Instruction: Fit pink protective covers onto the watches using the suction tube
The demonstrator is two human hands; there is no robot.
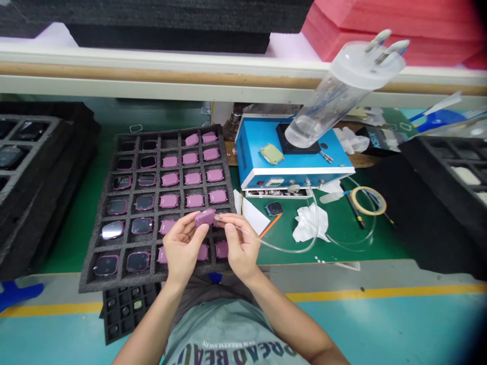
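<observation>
Between my hands, over the near right part of a grey foam tray (164, 190), is a purple watch case (205, 217). My left hand (183, 247) grips the case between thumb and fingers. My right hand (239, 242) pinches the tip end of a clear tube (281, 249), with the tip at the right edge of the case. The tube curves right and up to the front of a blue machine (292, 157). Purple cases and dark-screened watches sit in the tray's compartments; a few compartments near my hands are partly hidden.
A clear cylinder (327, 101) stands tilted in view on the machine, beside a pale green case (272, 153). Right of my hands lie a small dark watch (274, 208), white tissue (311, 223) and a tape roll (368, 201). Foam stacks flank both sides.
</observation>
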